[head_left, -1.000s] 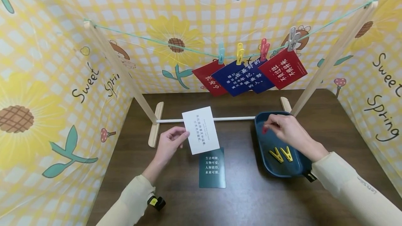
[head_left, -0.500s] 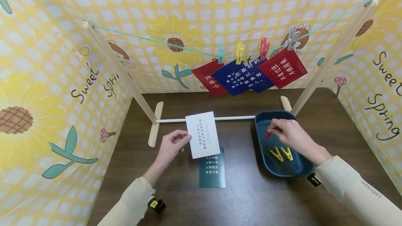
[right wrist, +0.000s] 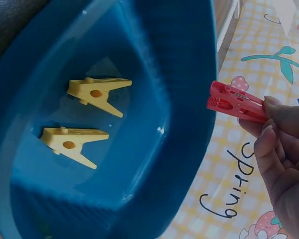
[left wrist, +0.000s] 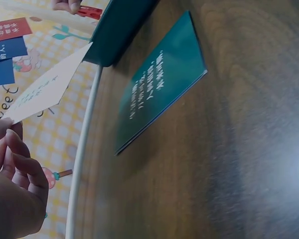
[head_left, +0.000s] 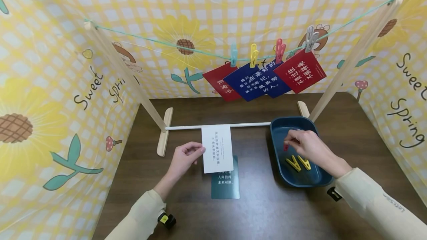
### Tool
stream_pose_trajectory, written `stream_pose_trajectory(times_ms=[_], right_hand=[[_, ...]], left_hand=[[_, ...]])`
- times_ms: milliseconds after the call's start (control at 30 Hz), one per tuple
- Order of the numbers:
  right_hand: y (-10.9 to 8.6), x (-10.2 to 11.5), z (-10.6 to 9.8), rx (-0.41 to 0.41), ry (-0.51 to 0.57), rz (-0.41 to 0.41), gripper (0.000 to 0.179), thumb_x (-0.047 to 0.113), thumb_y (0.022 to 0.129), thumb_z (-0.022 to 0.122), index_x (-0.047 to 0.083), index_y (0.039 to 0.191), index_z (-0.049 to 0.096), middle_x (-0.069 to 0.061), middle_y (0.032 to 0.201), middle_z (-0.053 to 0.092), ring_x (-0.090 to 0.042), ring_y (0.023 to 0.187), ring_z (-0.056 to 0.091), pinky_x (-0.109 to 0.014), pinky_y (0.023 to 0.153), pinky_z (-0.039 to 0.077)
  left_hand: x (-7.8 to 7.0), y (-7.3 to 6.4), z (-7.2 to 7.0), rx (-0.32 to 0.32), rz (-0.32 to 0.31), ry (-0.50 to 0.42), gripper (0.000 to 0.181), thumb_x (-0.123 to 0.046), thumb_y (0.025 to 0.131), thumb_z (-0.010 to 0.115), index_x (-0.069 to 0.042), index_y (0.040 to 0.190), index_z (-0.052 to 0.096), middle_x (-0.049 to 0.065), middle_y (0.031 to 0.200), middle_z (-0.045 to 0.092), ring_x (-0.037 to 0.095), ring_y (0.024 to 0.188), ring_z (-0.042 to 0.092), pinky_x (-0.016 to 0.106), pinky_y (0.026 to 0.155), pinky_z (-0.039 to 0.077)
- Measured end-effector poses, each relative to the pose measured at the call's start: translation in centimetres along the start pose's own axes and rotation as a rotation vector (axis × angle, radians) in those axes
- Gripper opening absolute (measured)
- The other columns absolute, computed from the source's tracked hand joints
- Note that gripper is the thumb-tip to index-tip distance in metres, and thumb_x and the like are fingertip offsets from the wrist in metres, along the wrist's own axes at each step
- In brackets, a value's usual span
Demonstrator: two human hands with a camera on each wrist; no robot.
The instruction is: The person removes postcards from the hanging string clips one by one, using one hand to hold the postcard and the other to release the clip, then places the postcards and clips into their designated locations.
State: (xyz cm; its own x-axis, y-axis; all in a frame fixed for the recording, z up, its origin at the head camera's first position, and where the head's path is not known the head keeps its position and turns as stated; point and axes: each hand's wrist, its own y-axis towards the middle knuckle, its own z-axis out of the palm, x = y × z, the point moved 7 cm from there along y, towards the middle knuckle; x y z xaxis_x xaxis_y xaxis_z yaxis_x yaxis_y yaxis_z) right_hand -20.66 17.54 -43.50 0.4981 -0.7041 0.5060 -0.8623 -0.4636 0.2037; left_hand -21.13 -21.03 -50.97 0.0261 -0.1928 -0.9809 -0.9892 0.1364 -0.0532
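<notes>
My left hand [head_left: 183, 158] pinches a white card [head_left: 218, 147] printed with dark characters between thumb and fingers at its left edge. Beneath it on the table, a dark green card [head_left: 225, 190] is partly covered in the head view; the left wrist view shows the white card raised above the tabletop. My right hand [head_left: 307, 145] is over the blue plastic basin [head_left: 276, 151], thumb and fingers pinching the handle end of a red clothespin [right wrist: 236, 102]. Two yellow clothespins [right wrist: 100, 93] lie on the basin's floor below that hand.
A green cord [head_left: 133, 35] sags between two wooden posts [head_left: 355, 60]. Clothespins hold red and blue cards [head_left: 300, 71] on it, right of centre. A white rod [head_left: 250, 125] joins the stand's feet low down. Patterned cloth walls enclose the table's back and sides.
My left hand has shifted the white card right and nearer, straightening it and covering more of the green card. My right hand, with the red clothespin, has moved slightly right and nearer.
</notes>
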Motion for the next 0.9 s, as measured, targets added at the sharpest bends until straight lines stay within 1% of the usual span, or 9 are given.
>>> stream_pose_trajectory(times_ms=[33,100,267,400,467,567,700,833,900], right_hand=[[0.0,-0.1,0.1,0.007,0.003,0.006,0.018,-0.003,0.089,0.079,0.014,0.092,0.073,0.003,0.085,0.074,-0.007,0.07,0.064,-0.025,0.07,0.061],[-0.1,-0.3,0.4,0.022,0.011,0.018,0.018,-0.003,0.09,0.078,0.014,0.093,0.073,0.003,0.086,0.075,-0.008,0.07,0.065,-0.025,0.07,0.061],[-0.4,-0.5,0.8,0.034,0.01,0.021,0.017,-0.002,0.09,0.078,0.014,0.092,0.073,0.004,0.084,0.074,-0.004,0.069,0.062,-0.022,0.069,0.059],[-0.6,-0.6,1.0,0.025,-0.003,0.005,0.017,-0.002,0.089,0.079,0.013,0.091,0.072,0.004,0.083,0.073,-0.003,0.068,0.06,-0.022,0.068,0.059],[-0.7,-0.7,1.1,0.026,-0.003,0.008,0.016,-0.003,0.089,0.079,0.012,0.09,0.072,0.004,0.083,0.073,-0.003,0.068,0.06,-0.022,0.068,0.059],[-1.1,-1.0,1.4,0.038,0.009,0.027,0.015,-0.003,0.09,0.078,0.011,0.091,0.073,0.002,0.084,0.074,-0.003,0.068,0.061,-0.022,0.067,0.059],[-1.4,-1.4,1.8,0.051,0.025,0.046,0.012,-0.001,0.09,0.078,0.01,0.091,0.072,0.001,0.084,0.074,-0.003,0.067,0.06,-0.019,0.065,0.058],[-1.7,-1.6,2.1,0.045,0.033,0.041,0.012,0.0,0.091,0.078,0.01,0.09,0.072,0.0,0.082,0.073,-0.002,0.065,0.058,-0.019,0.061,0.056],[-1.8,-1.7,2.2,0.044,0.037,0.04,0.013,0.0,0.091,0.078,0.011,0.089,0.071,0.001,0.082,0.073,-0.002,0.064,0.057,-0.019,0.06,0.056]], left_hand=[[0.2,0.0,0.1,0.001,-0.008,0.004,0.018,-0.011,0.096,0.076,0.004,0.105,0.075,0.014,0.086,0.073,0.012,0.056,0.053,0.025,0.054,0.047],[0.5,-0.2,0.3,0.005,-0.025,0.014,0.019,-0.013,0.096,0.077,0.003,0.105,0.075,0.012,0.085,0.074,0.013,0.056,0.054,0.027,0.054,0.049],[1.0,-0.4,0.8,0.017,-0.061,0.033,0.018,-0.014,0.096,0.077,0.0,0.106,0.076,0.018,0.088,0.073,0.017,0.057,0.053,0.029,0.055,0.049],[1.5,-0.7,1.1,0.026,-0.087,0.052,0.017,-0.015,0.096,0.077,-0.002,0.107,0.077,0.024,0.089,0.072,0.016,0.057,0.053,0.03,0.056,0.048],[1.8,-0.8,1.3,0.032,-0.097,0.058,0.018,-0.016,0.096,0.077,-0.002,0.107,0.077,0.027,0.087,0.07,0.015,0.057,0.053,0.03,0.056,0.048],[2.5,-0.9,1.6,0.035,-0.104,0.055,0.017,-0.016,0.095,0.077,-0.002,0.106,0.077,0.027,0.081,0.067,0.013,0.056,0.053,0.028,0.055,0.047],[3.4,-1.2,2.0,0.034,-0.114,0.041,0.016,-0.014,0.095,0.078,-0.001,0.104,0.077,0.021,0.073,0.064,0.012,0.055,0.052,0.025,0.053,0.044],[4.4,-1.6,2.5,0.039,-0.157,0.025,0.017,-0.015,0.095,0.078,-0.001,0.104,0.077,0.009,0.074,0.067,0.013,0.055,0.052,0.024,0.053,0.044],[4.8,-1.7,2.7,0.048,-0.174,0.023,0.018,-0.015,0.095,0.078,-0.001,0.105,0.077,0.007,0.076,0.068,0.013,0.056,0.052,0.024,0.054,0.044]])
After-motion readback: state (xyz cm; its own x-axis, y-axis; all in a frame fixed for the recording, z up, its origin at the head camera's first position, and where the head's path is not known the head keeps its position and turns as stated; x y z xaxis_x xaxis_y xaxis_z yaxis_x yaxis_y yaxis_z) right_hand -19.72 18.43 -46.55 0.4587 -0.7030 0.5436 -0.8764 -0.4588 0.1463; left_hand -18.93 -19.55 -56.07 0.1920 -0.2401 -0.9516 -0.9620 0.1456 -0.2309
